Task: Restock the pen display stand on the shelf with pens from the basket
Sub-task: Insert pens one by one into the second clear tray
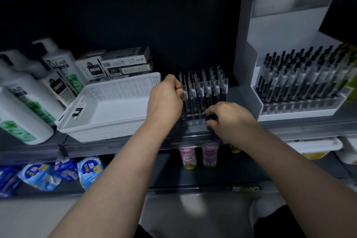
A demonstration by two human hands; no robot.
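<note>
A clear pen display stand sits at the shelf's front edge, holding several upright pens with clear barrels. My left hand is at the stand's left side, its fingers pinched on a pen in the left row. My right hand rests at the stand's front right corner, with fingers curled against its base. What it grips is hidden. A white perforated basket stands just left of the stand, and its visible inside shows no pens.
A bigger white display stand full of black pens stands at the right. White shampoo bottles and pen boxes crowd the left. Below the shelf edge lie blue packets and pink cups.
</note>
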